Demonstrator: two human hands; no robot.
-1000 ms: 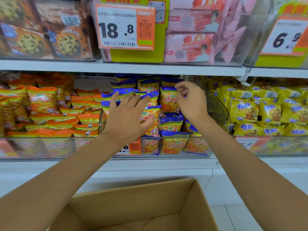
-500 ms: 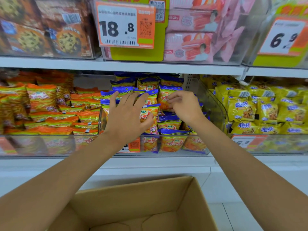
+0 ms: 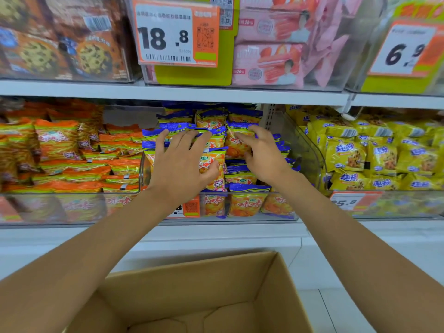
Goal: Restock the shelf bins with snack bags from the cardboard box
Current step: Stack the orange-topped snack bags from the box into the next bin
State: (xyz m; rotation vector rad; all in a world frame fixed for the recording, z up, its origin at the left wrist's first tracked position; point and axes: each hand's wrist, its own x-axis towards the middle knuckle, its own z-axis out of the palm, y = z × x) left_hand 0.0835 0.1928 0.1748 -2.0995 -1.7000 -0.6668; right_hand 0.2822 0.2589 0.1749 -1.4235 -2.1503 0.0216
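Shelving (image 3: 216, 93) fills the view, with a white board above and another below a row of clear bins. Under it, nearest the person, stands the open box (image 3: 192, 280), showing only its brown walls and bottom flaps.

On the lower board the left bin (image 3: 72, 207) holds orange bags (image 3: 57, 140) and the right bin (image 3: 396, 205) holds yellow bags (image 3: 346, 157). Between them, the middle bin (image 3: 310, 150) is packed with blue-topped bags (image 3: 211, 118), which stand upright in rows from the front wall to the back. Above, more bins carry brown cookie packs (image 3: 62, 46) and pink packs (image 3: 269, 61).

Both forearms reach over the box into the middle bin. The left hand (image 3: 182, 162) is spread, its fingers straight and laid flat over the bags on the left side of the bin. Its thumb presses against the face of one upright bag (image 3: 212, 162).

The right hand (image 3: 263, 157) is just beside it, apart from it. Its fingers are bent over the top of another bag (image 3: 236, 145) and its thumb is lower on that bag. Whether it grips that bag or only touches it I cannot tell.

A tag (image 3: 176, 34) reading 18.8 hangs on the upper bin, and a second tag (image 3: 403, 50) reading 6.9 hangs to the right.
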